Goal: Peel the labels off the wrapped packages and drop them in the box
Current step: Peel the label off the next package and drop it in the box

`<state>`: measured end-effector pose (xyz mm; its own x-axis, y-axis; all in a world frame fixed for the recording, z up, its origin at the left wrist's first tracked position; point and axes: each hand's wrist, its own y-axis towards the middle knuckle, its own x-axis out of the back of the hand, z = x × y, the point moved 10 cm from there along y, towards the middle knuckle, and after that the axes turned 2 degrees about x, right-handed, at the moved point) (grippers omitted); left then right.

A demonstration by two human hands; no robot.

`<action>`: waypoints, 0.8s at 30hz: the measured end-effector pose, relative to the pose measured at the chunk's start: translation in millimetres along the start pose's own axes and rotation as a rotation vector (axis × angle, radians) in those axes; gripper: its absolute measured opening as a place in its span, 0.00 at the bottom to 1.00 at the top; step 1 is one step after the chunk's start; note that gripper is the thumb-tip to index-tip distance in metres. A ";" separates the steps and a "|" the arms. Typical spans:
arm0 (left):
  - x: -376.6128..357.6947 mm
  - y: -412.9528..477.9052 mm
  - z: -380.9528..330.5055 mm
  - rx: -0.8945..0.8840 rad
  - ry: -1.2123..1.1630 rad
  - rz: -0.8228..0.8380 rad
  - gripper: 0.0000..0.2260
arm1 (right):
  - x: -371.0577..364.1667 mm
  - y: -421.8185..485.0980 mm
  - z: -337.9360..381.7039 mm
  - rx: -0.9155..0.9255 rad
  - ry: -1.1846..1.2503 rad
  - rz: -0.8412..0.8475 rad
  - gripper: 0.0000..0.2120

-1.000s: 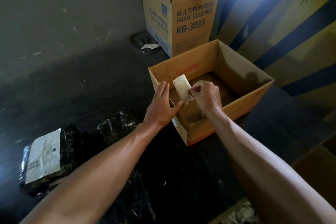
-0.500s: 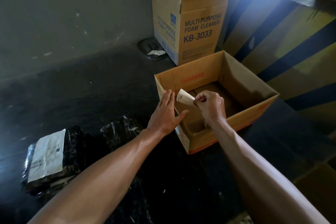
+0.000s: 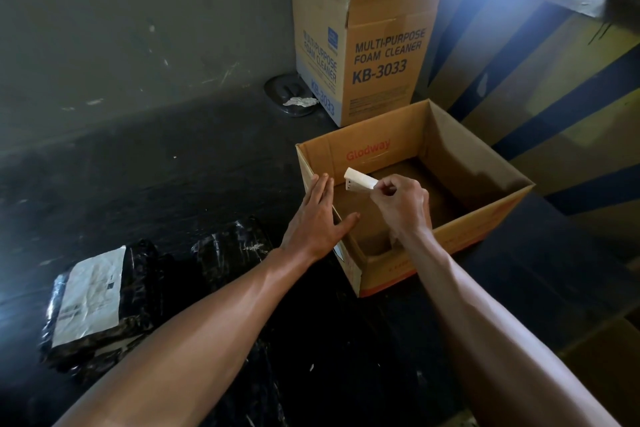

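1. Head view: the right hand (image 3: 401, 204) sits at centre right of the frame, its grip narrow, thumb and forefinger pinching one end of a peeled label (image 3: 360, 181).
2. That peeled label is a pale, folded strip that sticks out toward the upper left, held in the air above the open mouth of the Glodway box (image 3: 467, 156).
3. Just left of it, the left hand (image 3: 317, 218) lies flat with straight fingers against the box's left wall, its thumb spread across the rim; this grip is wide and holds nothing.
4. The Glodway box is brown cardboard, open at the top, and stands on a dark surface (image 3: 173, 184); its shadowed inside is hard to make out.
5. Lower left of the frame, a black wrapped package (image 3: 138, 288) lies on the surface with a white label (image 3: 91, 295) on its top face.
6. Between that package and the left forearm lies a second black package (image 3: 228, 246), with no label that I can make out.
7. Behind the box, at upper centre, stands a tall foam cleaner carton (image 3: 377, 45) printed KB-3033.
8. Left of the carton's base sits a dark round dish (image 3: 284, 90) with crumpled white paper (image 3: 299, 101) on it.
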<state>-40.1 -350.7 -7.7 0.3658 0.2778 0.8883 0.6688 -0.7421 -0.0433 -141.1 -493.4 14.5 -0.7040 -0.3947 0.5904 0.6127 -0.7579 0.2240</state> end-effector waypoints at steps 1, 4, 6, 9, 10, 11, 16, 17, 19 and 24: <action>0.0 0.1 -0.2 0.000 -0.001 0.000 0.42 | 0.7 -0.1 0.1 0.002 -0.005 -0.004 0.04; -1.0 -0.7 -0.5 0.004 -0.013 0.005 0.42 | 3.1 -0.6 -1.1 -0.006 -0.013 -0.021 0.05; -0.9 -1.0 -0.4 0.005 -0.017 0.005 0.42 | 3.6 -0.7 -1.5 -0.012 -0.015 -0.026 0.05; 0.0 -0.7 -0.2 -0.001 -0.012 0.000 0.41 | 1.9 -0.8 -3.4 -0.029 0.002 -0.007 0.05; 0.2 -0.6 0.0 -0.002 -0.010 -0.002 0.41 | 1.4 -0.9 -3.6 -0.034 0.012 0.003 0.05; 0.7 -0.5 0.2 -0.004 -0.007 -0.005 0.41 | 1.2 -0.8 -3.6 -0.035 0.022 0.011 0.04; 0.5 -1.2 -0.6 -0.004 0.001 0.000 0.41 | 1.2 -0.9 -1.2 -0.030 0.025 0.035 0.06; 0.4 -1.3 -0.9 -0.001 0.001 0.003 0.41 | 1.1 -0.9 -0.4 -0.021 0.022 0.037 0.07; 0.4 -1.3 -1.3 0.006 0.000 0.009 0.41 | 1.9 -1.1 1.6 -0.001 0.015 0.031 0.09; 0.5 -1.1 -0.8 -0.002 -0.009 0.002 0.41 | -0.2 0.0 0.2 -0.017 0.017 0.050 0.07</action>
<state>-41.2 -350.2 -6.8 0.3734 0.2818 0.8838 0.6669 -0.7438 -0.0447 -140.9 -493.3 14.5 -0.6789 -0.4411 0.5869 0.6413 -0.7455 0.1816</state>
